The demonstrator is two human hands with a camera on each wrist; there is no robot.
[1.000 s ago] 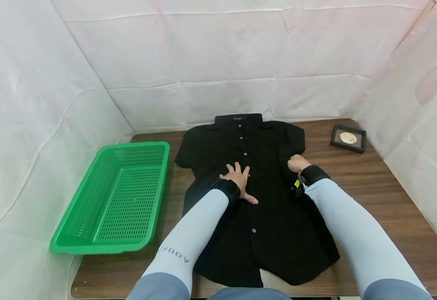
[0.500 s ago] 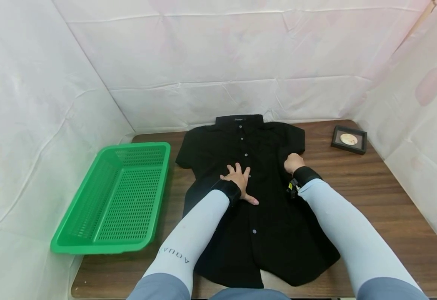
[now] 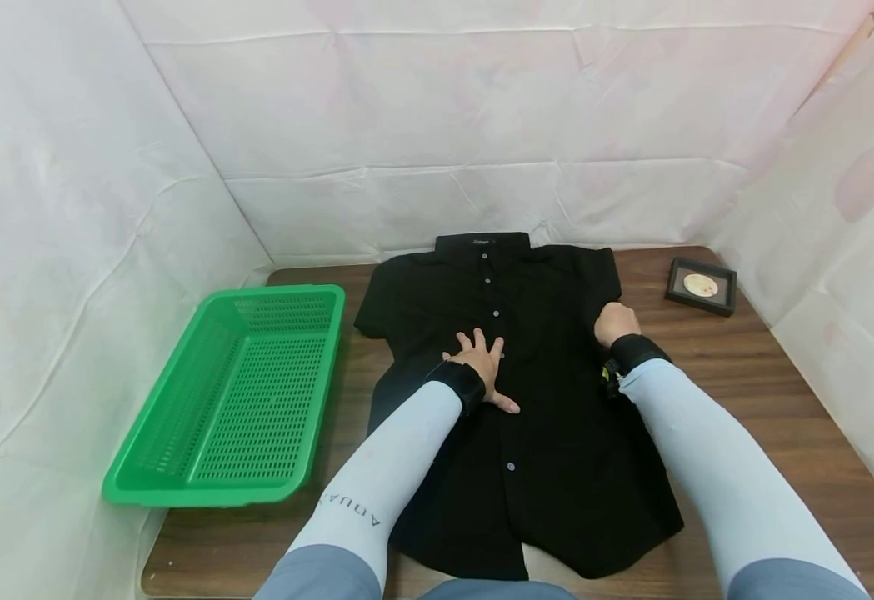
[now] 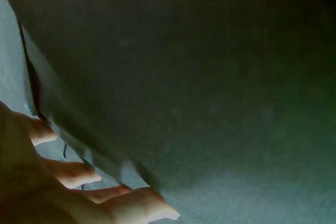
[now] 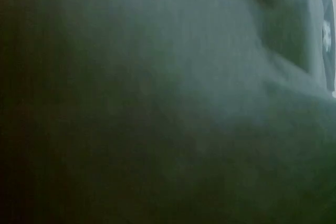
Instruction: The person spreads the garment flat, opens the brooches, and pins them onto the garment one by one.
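A black short-sleeved button-up shirt [image 3: 556,433] lies front side up, its collar toward the back wall. My left hand [image 3: 477,367] rests flat on its middle near the button placket, fingers spread. In the left wrist view, the fingers [image 4: 134,203] touch the dark cloth. At the shirt's right side, just below the sleeve, my right hand [image 3: 616,323] is curled and grips the cloth at the edge. Its fingertips are hidden in the head view. Only blurred dark cloth [image 5: 157,77] of the shirt fills most of the right wrist view.
A green perforated plastic basket [image 3: 317,433] stands left of the shirt. Near the back right corner of the wooden table [image 3: 744,400] lies a small black frame [image 3: 723,306] with a round pale disc. White sheeting [image 3: 437,108] surrounds the back and sides.
My right hand first shifted slightly left, then moved right, and the shirt's right sleeve and side edge shifted outward with it. My left hand has stayed in place on the shirt.
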